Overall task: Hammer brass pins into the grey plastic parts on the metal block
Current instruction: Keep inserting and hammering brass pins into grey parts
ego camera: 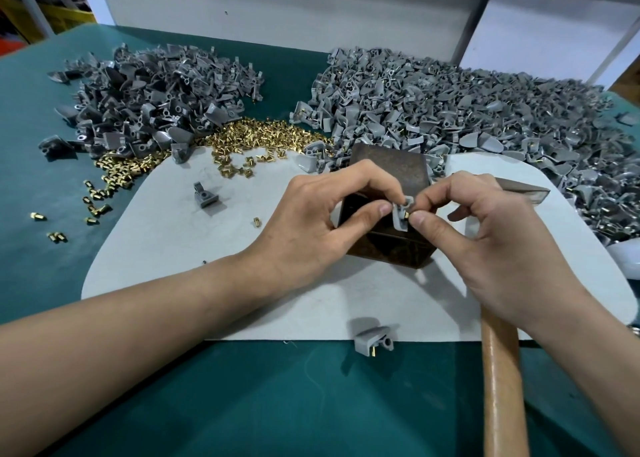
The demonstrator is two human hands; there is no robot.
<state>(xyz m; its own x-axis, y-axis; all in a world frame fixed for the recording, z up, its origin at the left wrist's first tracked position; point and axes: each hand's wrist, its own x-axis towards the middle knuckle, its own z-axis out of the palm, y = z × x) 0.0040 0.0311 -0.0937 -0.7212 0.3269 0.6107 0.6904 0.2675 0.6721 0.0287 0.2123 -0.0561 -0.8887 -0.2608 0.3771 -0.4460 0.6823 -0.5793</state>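
My left hand pinches a grey part between thumb and forefinger, at the near top edge of the block; whether it touches the metal I cannot tell. My right hand pinches a brass pin between thumb and fingertip, with its end at the part's hole.

As I judge it, the job now is to start the pin straight. I should line it up with the hole, press until it stands alone, then lay the part flat on the block before any blow. A crooked start would likely bend the pin or split the plastic.

The hammer runs under my right hand, handle toward me. I cannot tell whether my palm grips it.

The block stands on a pale mat over a green table. A heap of pins lies behind the mat, between a left pile of parts and a bigger right pile. A pinned part lies at the mat's near edge and a loose part lies left of the block. A white wall closes the back.
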